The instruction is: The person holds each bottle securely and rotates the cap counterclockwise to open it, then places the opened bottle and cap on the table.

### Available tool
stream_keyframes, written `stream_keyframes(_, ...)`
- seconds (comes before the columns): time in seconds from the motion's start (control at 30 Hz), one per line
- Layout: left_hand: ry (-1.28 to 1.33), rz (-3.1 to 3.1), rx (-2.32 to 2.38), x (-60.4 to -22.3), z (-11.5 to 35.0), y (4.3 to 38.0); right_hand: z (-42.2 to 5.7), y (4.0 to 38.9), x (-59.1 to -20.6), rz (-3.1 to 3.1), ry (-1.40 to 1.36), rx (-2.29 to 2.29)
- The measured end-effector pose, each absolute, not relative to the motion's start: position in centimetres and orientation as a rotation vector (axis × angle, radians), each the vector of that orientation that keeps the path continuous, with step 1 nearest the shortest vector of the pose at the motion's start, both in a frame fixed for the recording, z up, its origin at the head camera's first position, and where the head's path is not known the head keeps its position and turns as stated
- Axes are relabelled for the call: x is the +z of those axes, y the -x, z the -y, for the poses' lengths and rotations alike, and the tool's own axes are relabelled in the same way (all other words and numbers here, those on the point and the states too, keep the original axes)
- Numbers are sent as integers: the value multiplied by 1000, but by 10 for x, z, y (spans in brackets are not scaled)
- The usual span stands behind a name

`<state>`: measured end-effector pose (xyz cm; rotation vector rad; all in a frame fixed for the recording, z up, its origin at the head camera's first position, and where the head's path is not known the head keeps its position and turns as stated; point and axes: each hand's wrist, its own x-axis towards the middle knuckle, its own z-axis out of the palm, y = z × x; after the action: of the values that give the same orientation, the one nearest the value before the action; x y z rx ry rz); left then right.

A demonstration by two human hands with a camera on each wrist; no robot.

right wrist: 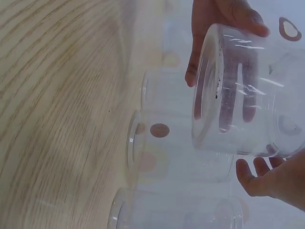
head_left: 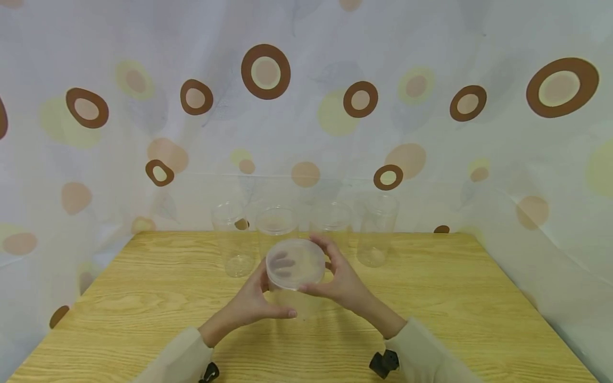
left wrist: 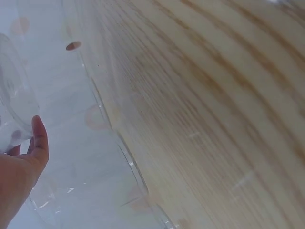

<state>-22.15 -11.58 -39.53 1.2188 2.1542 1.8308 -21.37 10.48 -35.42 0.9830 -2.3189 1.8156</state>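
A clear plastic jar (head_left: 306,307) with a translucent whitish lid (head_left: 301,263) is held up above the table, its top tilted toward the head camera. My left hand (head_left: 254,304) grips the jar's body from the left, and its fingers show blurred through the plastic. From the right, my right hand (head_left: 341,282) holds the rim of the lid, thumb in front and fingers behind. In the right wrist view the jar (right wrist: 238,90) lies between the left hand (right wrist: 226,16) and the right hand (right wrist: 281,181). The left wrist view catches only part of the jar (left wrist: 14,86).
Several clear jars stand in a row near the table's back edge, among them a left one (head_left: 234,242) and a right one (head_left: 378,239). The wooden table (head_left: 143,298) meets a patterned white curtain (head_left: 306,133) behind and at the sides.
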Motion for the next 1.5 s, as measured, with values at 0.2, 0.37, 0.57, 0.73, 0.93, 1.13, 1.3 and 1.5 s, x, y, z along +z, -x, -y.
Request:
stream_keyframes(0.2,-1213,-2112,1815,-395,117,221,-107,217,-354,2335,-1070,1869)
stream_keyframes(0.37,-1171,-2095,1785,-396,119,220,-116,228,-354,2296,-1322,2020)
stream_keyframes(0.57,-1174,-2087,1755,-396,120,219,-120,237,-354,2192,-1508,2198)
stream_keyframes(0.73,-1174,-2097,1750,-397,121,220,-120,238,-353,2146,-1507,2211)
stream_keyframes(0.93,-1172,-2123,1725,-398,123,222,-123,240,-348,2099,-1394,2272)
stream_keyframes(1.13,-1172,-2188,1715,-399,131,222,-136,242,-344,2069,-1291,2328)
stream_keyframes(1.3,-1151,-2265,1693,-399,143,222,-154,245,-344,2113,-1236,2263)
stream_keyframes(1.5,-1113,-2358,1678,-401,164,223,-178,247,-345,2220,-1147,2210)
